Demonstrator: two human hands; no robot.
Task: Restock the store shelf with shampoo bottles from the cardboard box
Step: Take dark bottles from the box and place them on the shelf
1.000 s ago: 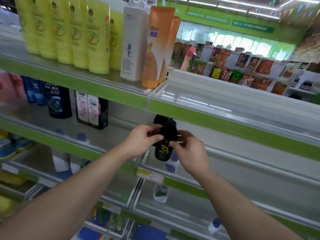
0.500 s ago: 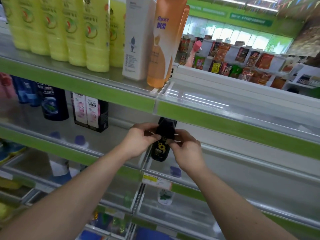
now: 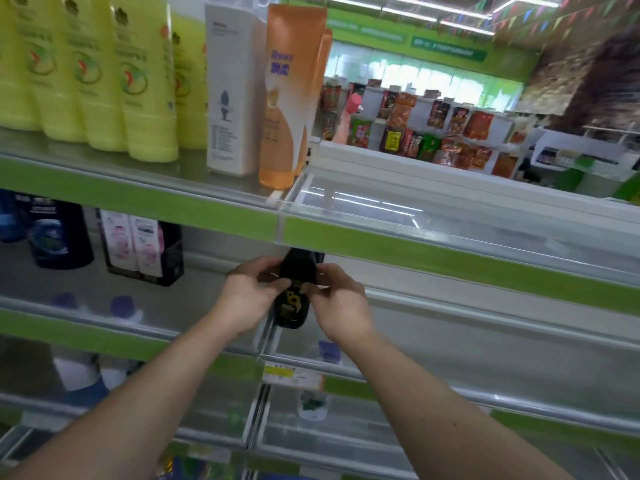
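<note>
Through the head camera, my left grip (image 3: 249, 299) and right grip (image 3: 337, 306) both hold the black shampoo bottle (image 3: 294, 296) at the centre of the frame, fingers and thumbs pinching its sides from left and right. The bottle is upright over the middle shelf (image 3: 485, 322), its top tucked behind the green front strip of the upper shelf (image 3: 450, 261). Whether its base touches the shelf I cannot tell. In the upper left stand yellow bottles (image 3: 86, 74), a white bottle (image 3: 232, 88) and an orange tube (image 3: 291, 95). At the left edge sit a dark blue bottle (image 3: 59, 237) and a boxed pink-and-white pair (image 3: 138, 247).
</note>
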